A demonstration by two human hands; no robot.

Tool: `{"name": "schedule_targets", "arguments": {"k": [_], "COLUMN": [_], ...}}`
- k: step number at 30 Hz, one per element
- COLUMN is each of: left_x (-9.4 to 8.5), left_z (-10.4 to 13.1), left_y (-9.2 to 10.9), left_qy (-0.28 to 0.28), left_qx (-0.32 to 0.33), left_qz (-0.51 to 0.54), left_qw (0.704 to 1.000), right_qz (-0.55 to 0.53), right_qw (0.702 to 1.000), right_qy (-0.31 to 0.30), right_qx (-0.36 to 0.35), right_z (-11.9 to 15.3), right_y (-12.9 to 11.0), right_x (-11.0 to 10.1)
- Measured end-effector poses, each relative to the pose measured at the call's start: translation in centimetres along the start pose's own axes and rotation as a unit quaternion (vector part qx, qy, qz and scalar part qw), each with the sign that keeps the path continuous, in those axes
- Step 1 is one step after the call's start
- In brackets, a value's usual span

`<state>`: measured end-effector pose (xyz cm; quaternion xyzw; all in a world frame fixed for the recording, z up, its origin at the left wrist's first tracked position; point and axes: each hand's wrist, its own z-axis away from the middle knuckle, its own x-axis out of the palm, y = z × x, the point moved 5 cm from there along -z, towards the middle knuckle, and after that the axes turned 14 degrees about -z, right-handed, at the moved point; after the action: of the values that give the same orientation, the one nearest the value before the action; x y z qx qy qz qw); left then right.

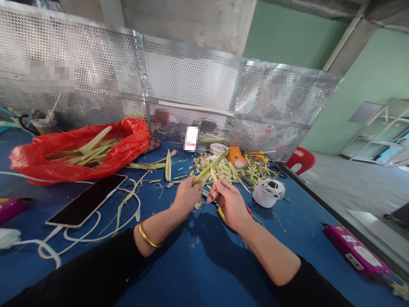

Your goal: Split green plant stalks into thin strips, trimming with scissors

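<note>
My left hand (187, 194) is closed around the lower end of a green, pale-edged corn husk (209, 167), whose tip points up and away to the right. Close beside it, my right hand (230, 202) pinches a thin pale strip at the husk's side with thumb and fingers. Beneath the right hand lie scissors (221, 213) with yellow and red handles, partly hidden by the hand. Just beyond both hands spreads a heap of husk scraps (223, 169). To the right of the right hand stands a roll of white string (268, 192).
On the left sit a red plastic bag (73, 170) of husk strips, a tablet (87, 200) and a looping white cable (83, 239). An orange object (237, 156) rests in the heap. A purple box (354, 249) lies near the right edge. Perforated metal panels (191, 72) close off the back.
</note>
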<state>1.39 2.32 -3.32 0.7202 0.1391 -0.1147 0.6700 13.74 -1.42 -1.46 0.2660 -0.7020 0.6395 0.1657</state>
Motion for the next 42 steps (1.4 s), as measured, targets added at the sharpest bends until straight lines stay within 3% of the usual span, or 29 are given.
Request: {"name": "schedule_targets", "arguments": {"k": [8,14,19,22,26,34,42], "left_x": [-0.8,-0.1,0.3,0.4,0.5,-0.2,-0.1], "left_z": [-0.5,-0.1,1.2,1.6,1.7,1.6,1.8], "left_y": [0.0,0.4,2.0,2.6,2.6,2.9,3.2], "left_qy": [0.026,-0.055,-0.066,-0.066,-0.079,-0.031,-0.036], "left_qx": [0.050,0.028,0.129,0.156,0.154,0.153,0.162], "left_qz": [-0.062,-0.099,-0.186,-0.231,-0.243,-0.220,-0.243], "left_qw": [0.996,0.993,0.972,0.958,0.955,0.963,0.956], "right_qz": [-0.038,0.022,0.118,0.147,0.152,0.133,0.115], "right_qw": [0.999,0.998,0.987,0.979,0.979,0.989,0.987], "right_qy": [0.021,0.055,0.108,0.139,0.135,0.061,0.109], "right_qx": [0.021,0.021,0.026,0.011,-0.007,0.019,0.019], "right_z": [0.4,0.0,-0.3,-0.5,-0.7,-0.1,-0.4], "right_y": [-0.8,-0.9,-0.6,-0.7,-0.9,-0.7,-0.6], "right_x": [0.3,-0.3,-1.7,-2.5,-2.6,-0.2,-1.3]}}
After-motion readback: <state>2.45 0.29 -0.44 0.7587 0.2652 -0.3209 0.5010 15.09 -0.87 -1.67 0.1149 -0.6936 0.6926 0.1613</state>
